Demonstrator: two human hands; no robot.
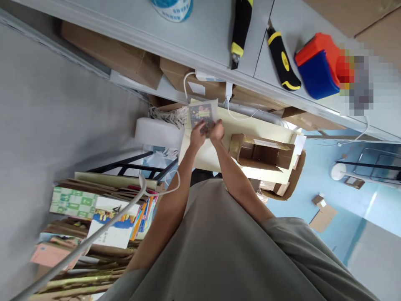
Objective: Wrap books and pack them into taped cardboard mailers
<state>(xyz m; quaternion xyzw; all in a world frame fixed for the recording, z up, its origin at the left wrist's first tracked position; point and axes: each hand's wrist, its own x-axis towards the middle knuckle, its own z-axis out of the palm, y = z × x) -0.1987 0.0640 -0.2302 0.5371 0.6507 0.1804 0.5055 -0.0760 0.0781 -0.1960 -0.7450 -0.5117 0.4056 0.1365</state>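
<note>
Both hands meet over the cream table [238, 121], at the lower edge of a clear plastic bag [214, 109] with a dark, colorfully printed item [200, 112] inside. My left hand [198, 134] has its fingers closed on the bag's lower left part. Close beside it, my right hand [216, 130] pinches the lower right part. The bag's upper part lies beyond my fingertips. To the right, on the same table, sits an open cardboard box [266, 154].
A grey shelf [200, 42] above the table holds two utility knives [242, 33] [284, 60] and a red-and-blue tape dispenser [319, 67]. White cables [238, 118] hang below it. Stacked flat cardboard [103, 267] stands at lower left, near a grey pole [94, 236].
</note>
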